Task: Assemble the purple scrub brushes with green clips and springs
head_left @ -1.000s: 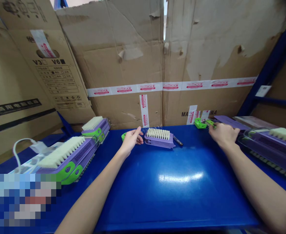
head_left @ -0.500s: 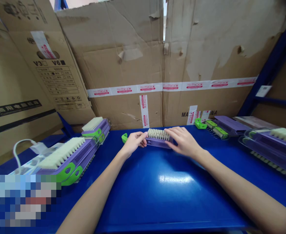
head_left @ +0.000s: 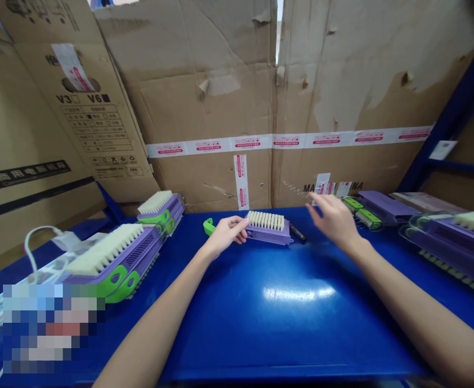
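**One hand on the purple brush, the other up in the air**

So here's the setup: a small purple brush (head_left: 268,228) with pale bristles facing up sits on the blue desk (head_left: 285,318), near the back edge, right in front of the taped cardboard wall (head_left: 228,108). The left hand (head_left: 225,235) is at the brush's left end, its fingers (head_left: 240,223) curled against it, thumb and fingertips pinching that end. A green piece (head_left: 208,226) pokes out just behind that hand.

The right hand (head_left: 334,220) isn't touching anything. It hangs above the desk just right of the brush, fingers (head_left: 315,200) spread apart and a bit blurry. A small dark pen-like thing (head_left: 298,233) lies on the desk between the brush and that hand.

On the left there's a row of finished purple-and-green brushes (head_left: 117,258), lying side by side. More purple parts (head_left: 447,237) are stacked over on the right, with a couple of green clips (head_left: 362,211) near the hand.
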`<act>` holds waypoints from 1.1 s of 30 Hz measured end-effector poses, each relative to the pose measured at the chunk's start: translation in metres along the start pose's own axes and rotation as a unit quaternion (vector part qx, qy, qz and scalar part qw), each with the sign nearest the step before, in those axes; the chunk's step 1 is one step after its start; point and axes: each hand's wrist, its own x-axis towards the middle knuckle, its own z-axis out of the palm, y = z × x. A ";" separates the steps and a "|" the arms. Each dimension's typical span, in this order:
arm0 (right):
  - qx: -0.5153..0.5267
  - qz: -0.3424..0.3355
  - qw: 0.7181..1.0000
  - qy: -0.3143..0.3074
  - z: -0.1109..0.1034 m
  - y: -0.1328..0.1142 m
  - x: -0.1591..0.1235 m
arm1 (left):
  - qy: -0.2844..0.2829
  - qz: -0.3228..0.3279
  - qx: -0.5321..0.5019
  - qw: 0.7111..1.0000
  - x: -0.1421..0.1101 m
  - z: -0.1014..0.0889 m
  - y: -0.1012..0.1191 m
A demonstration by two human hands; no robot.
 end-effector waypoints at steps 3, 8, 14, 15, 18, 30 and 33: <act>-0.073 0.125 0.989 -0.022 -0.002 0.042 -0.011 | -0.002 0.001 0.007 1.000 0.001 0.000 -0.002; -0.128 0.270 0.946 -0.128 -0.007 0.081 -0.032 | -0.010 0.004 0.017 1.000 0.001 0.001 -0.004; -0.126 0.348 0.911 -0.183 -0.009 0.075 -0.033 | -0.011 0.004 0.027 1.000 0.001 0.001 -0.004; -0.130 0.354 0.906 -0.190 -0.010 0.073 -0.032 | -0.013 0.005 0.028 1.000 0.001 0.001 -0.005; -0.155 0.362 0.892 -0.219 -0.012 0.072 -0.029 | -0.014 0.003 0.030 0.999 0.001 0.001 -0.005; -0.169 0.348 0.880 -0.276 -0.012 0.074 -0.030 | -0.015 0.000 0.044 0.999 0.000 0.002 -0.003; -0.172 0.347 0.878 -0.281 -0.010 0.075 -0.031 | -0.018 -0.001 0.046 0.999 0.001 0.002 -0.004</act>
